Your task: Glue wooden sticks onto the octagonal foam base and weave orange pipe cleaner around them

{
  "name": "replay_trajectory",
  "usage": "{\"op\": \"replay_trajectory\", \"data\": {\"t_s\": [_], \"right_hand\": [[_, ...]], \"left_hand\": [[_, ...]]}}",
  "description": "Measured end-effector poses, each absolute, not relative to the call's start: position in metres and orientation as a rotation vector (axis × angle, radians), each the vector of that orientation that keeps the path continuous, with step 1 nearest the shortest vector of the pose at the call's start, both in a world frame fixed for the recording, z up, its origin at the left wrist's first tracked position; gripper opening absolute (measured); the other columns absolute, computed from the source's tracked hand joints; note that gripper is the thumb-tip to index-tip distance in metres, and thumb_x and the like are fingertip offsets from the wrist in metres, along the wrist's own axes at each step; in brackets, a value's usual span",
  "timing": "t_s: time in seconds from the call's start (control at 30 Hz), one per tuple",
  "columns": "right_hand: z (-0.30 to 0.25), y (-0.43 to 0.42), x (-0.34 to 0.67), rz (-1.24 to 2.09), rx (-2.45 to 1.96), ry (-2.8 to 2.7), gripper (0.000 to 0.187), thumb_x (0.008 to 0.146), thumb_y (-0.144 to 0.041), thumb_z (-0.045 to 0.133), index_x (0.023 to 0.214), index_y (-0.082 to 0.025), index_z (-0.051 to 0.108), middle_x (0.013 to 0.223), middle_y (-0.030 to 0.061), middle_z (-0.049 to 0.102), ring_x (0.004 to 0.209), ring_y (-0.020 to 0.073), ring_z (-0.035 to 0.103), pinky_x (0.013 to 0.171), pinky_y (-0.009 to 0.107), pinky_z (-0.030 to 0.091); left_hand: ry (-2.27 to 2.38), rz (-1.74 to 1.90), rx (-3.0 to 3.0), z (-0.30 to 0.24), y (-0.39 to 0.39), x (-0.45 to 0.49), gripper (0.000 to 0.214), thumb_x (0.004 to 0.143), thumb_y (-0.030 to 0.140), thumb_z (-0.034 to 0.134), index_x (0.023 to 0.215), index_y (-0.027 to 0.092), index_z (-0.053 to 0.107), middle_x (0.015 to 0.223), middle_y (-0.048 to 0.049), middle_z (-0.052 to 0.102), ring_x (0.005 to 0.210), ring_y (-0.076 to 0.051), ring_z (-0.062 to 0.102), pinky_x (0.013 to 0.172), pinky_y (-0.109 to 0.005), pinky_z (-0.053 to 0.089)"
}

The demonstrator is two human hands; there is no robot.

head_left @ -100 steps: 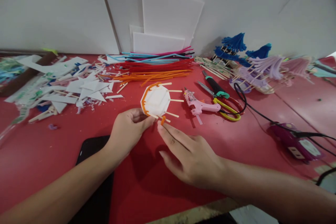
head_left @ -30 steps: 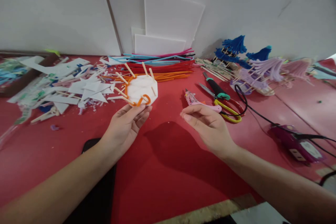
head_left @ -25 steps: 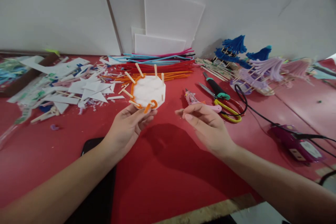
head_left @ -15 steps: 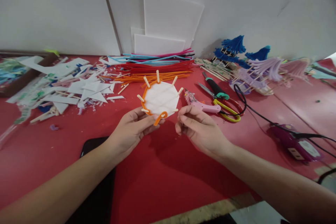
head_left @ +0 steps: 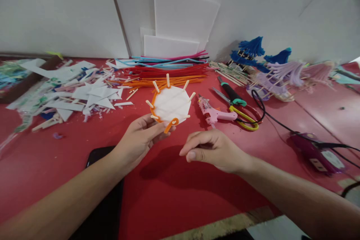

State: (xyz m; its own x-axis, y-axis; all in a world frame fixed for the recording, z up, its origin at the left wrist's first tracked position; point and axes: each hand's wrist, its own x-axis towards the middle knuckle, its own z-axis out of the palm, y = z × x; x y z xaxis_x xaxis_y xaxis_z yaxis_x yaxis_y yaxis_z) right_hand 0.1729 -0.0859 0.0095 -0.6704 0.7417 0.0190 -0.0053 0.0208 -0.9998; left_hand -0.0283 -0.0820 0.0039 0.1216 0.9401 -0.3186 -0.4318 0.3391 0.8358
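Note:
My left hand (head_left: 140, 134) is closed on the near left rim of a white foam-board piece (head_left: 172, 105) with several angled sides. Short wooden sticks (head_left: 168, 80) stand up around its edge. An orange pipe cleaner (head_left: 153, 99) winds along the left sticks, and its curled loose end rests at the front stick, close to my fingertips. To the right and lower, apart from the piece, my right hand (head_left: 215, 150) hangs over the table with fingers bent in and thumb beside the index finger; nothing shows in it. Just beyond it lies a pink glue gun (head_left: 215, 114).
Scissors (head_left: 247, 120) and a black-and-teal-handled tool (head_left: 231, 92) lie right of the glue gun. Pipe cleaners (head_left: 168, 71) are bundled at the back. White scraps (head_left: 95, 93) cover the left. Blue and lilac models (head_left: 277, 69) stand back right; a purple extension socket (head_left: 316, 153) sits nearer.
My right hand has drawn away from the white piece, down toward me, uncovering the glue gun's nozzle and body. My left hand keeps its hold, almost unmoved.

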Motion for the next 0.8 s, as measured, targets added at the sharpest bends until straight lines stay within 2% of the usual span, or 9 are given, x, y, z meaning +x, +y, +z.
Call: {"op": "replay_trajectory", "data": {"t_s": [0.17,0.23,0.3,0.4,0.47,0.53,0.67,0.73,0.8], "right_hand": [[0.012,-0.09,0.181,0.723,-0.483,-2.016,0.017,0.082,-0.012,0.063,0.094,-0.021,0.071,0.081,0.0027,0.065,0.079,0.0134,0.058,0.077,0.031,0.049],[0.015,-0.093,0.184,0.322,-0.467,-2.081,0.018,0.078,-0.013,0.068,0.092,-0.024,0.072,0.093,0.0042,0.064,0.091,0.0154,0.056,0.087,0.033,0.047],[0.019,-0.095,0.186,0.139,-0.431,-2.142,0.018,0.076,-0.016,0.071,0.09,-0.027,0.073,0.107,0.0041,0.063,0.11,0.0177,0.05,0.096,0.033,0.043],[0.023,-0.096,0.186,0.26,-0.273,-2.31,0.014,0.086,-0.017,0.06,0.092,-0.024,0.07,0.11,0.0023,0.067,0.127,0.0179,0.043,0.108,0.036,0.034],[0.022,-0.094,0.184,0.46,-0.215,-2.369,0.021,0.092,-0.014,0.047,0.094,-0.019,0.068,0.102,0.0028,0.072,0.122,0.0166,0.051,0.112,0.041,0.029],[0.018,-0.093,0.182,0.624,-0.263,-2.329,0.023,0.093,-0.011,0.044,0.097,-0.016,0.066,0.093,0.0037,0.074,0.107,0.0146,0.062,0.111,0.043,0.032],[0.007,-0.091,0.178,0.877,-0.566,-2.111,0.021,0.089,-0.011,0.052,0.102,-0.018,0.066,0.079,0.0017,0.074,0.075,0.0098,0.069,0.087,0.029,0.054],[0.005,-0.09,0.176,1.037,-0.806,-1.966,0.018,0.088,-0.016,0.054,0.1,-0.019,0.068,0.075,0.0008,0.073,0.067,0.0091,0.069,0.07,0.022,0.056],[0.004,-0.088,0.176,1.203,-0.994,-1.806,0.018,0.088,-0.021,0.055,0.099,-0.019,0.069,0.079,0.0018,0.074,0.073,0.0103,0.07,0.07,0.022,0.056]], "left_hand": [[0.975,1.101,0.644,0.004,-0.083,-0.03,0.018,0.061,0.02,0.082,0.075,0.015,0.073,0.078,-0.0038,0.075,0.07,-0.011,0.069,0.065,-0.016,0.056],[0.978,1.104,0.641,0.004,-0.082,-0.029,0.018,0.061,0.021,0.082,0.075,0.015,0.073,0.078,-0.0036,0.075,0.07,-0.011,0.069,0.065,-0.016,0.056],[0.989,1.109,0.637,0.003,-0.082,-0.029,0.017,0.061,0.021,0.082,0.075,0.016,0.074,0.077,-0.0026,0.075,0.07,-0.011,0.069,0.065,-0.015,0.056],[0.995,1.11,0.641,0.003,-0.081,-0.028,0.017,0.061,0.021,0.083,0.075,0.017,0.074,0.076,-0.0018,0.075,0.069,-0.011,0.069,0.064,-0.015,0.056],[0.982,1.118,0.646,0.003,-0.082,-0.028,0.018,0.06,0.022,0.083,0.075,0.017,0.074,0.076,-0.0019,0.075,0.07,-0.011,0.069,0.065,-0.015,0.056],[0.98,1.127,0.64,0.003,-0.082,-0.029,0.018,0.059,0.021,0.083,0.074,0.017,0.073,0.076,-0.0021,0.075,0.071,-0.012,0.07,0.065,-0.016,0.057],[0.995,1.139,0.619,0.002,-0.082,-0.029,0.017,0.059,0.02,0.083,0.072,0.017,0.073,0.074,-0.0021,0.075,0.07,-0.012,0.07,0.063,-0.015,0.057],[0.992,1.145,0.615,0.002,-0.081,-0.03,0.014,0.061,0.019,0.082,0.072,0.016,0.073,0.075,-0.0025,0.076,0.071,-0.013,0.071,0.064,-0.015,0.057],[0.998,1.148,0.61,0.003,-0.08,-0.03,0.012,0.063,0.016,0.08,0.072,0.016,0.073,0.075,-0.0028,0.076,0.071,-0.012,0.071,0.064,-0.015,0.057]]}}
